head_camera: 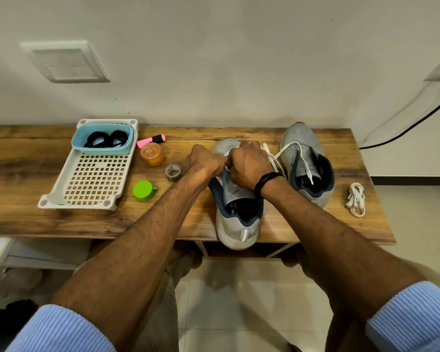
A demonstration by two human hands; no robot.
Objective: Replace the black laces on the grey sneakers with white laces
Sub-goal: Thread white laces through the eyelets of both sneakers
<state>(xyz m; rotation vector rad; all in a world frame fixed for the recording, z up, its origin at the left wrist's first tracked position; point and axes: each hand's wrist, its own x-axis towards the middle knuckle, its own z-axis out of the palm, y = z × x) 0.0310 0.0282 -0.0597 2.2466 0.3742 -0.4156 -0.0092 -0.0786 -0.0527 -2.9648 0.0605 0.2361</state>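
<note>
Gripping white lace (271, 158) above grey sneaker (235, 224): left hand (205, 161), right hand (249, 166).

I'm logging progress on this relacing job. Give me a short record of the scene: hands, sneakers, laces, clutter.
hands: left hand and right hand both grip the white lace at the left sneaker
left sneaker: heel overhangs the table edge
right sneaker: looks unlaced; the white lace's tail lies across it
black laces: in blue tub on tray
spare lace: bundled, right of the sneakers
clutter: highlighter, jar, tape, green cup
</note>
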